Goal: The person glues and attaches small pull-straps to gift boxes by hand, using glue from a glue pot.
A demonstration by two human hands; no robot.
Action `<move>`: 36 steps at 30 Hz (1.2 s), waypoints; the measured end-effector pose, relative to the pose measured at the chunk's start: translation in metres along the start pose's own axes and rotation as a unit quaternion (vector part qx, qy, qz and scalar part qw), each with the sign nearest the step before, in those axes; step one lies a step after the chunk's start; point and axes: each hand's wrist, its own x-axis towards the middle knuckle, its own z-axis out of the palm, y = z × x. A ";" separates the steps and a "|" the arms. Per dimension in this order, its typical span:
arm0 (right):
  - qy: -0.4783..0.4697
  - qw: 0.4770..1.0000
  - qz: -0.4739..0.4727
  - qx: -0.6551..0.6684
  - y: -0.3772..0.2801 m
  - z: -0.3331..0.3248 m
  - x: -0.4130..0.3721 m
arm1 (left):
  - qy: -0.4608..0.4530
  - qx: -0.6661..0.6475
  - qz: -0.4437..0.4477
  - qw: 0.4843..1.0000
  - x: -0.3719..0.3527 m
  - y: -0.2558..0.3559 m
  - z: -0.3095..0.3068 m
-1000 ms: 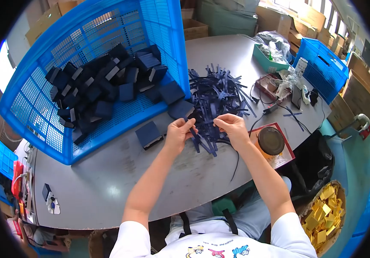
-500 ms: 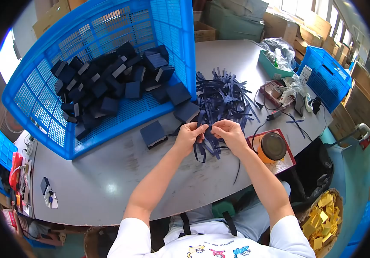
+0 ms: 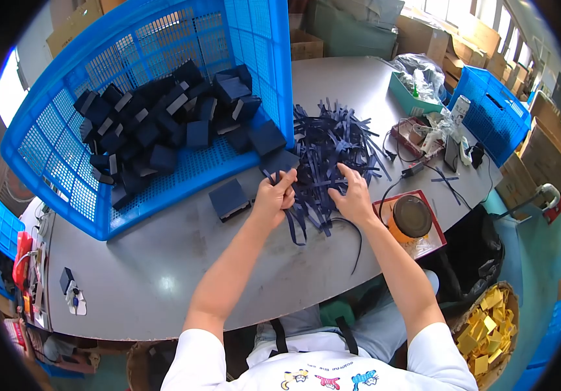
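Observation:
My left hand is closed in a pinch on a dark blue ribbon, and an end of it seems to hang beside the fingers. My right hand has thumb and fingers apart over the near right edge of a heap of dark blue ribbons. Left of my left hand, a small navy box rests on the grey table. Another navy box lies just beyond that hand, at the basket's mouth.
A large blue basket lies tipped on its side, with many navy boxes inside. An orange jar with a dark lid stands in a red tray at right. Cables and a green box are farther back. Yellow pieces fill a container below.
My hands were close together, both pinching at the ribbon. They have since moved apart: the left shifted slightly left, and the right opened and moved right.

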 end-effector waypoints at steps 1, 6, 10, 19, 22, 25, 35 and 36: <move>-0.073 0.995 -0.015 0.073 -0.004 -0.004 0.000 | 0.010 -0.007 0.007 1.000 -0.002 0.003 0.003; -0.348 0.866 -0.017 0.359 -0.032 0.019 -0.020 | -0.024 -0.042 0.029 0.998 -0.009 0.017 0.018; -0.346 0.848 0.136 0.378 -0.017 0.045 -0.028 | -0.039 -0.072 0.064 0.995 -0.021 0.045 0.024; -0.095 0.921 0.197 0.321 0.011 0.030 -0.044 | -0.080 0.031 0.093 0.992 -0.030 0.065 0.038; -0.024 0.895 0.150 0.418 -0.017 -0.001 -0.023 | -0.086 0.123 0.048 0.988 -0.028 0.050 0.043; -0.008 0.929 0.070 0.364 -0.048 -0.030 -0.010 | -0.106 0.217 0.051 0.969 -0.025 0.037 0.045; -0.046 0.823 0.176 0.538 -0.046 -0.030 0.004 | -0.198 0.434 0.076 0.875 0.003 -0.003 0.034; -0.020 0.824 0.196 0.532 -0.046 -0.034 0.004 | -0.216 0.422 0.051 0.879 0.004 -0.003 0.029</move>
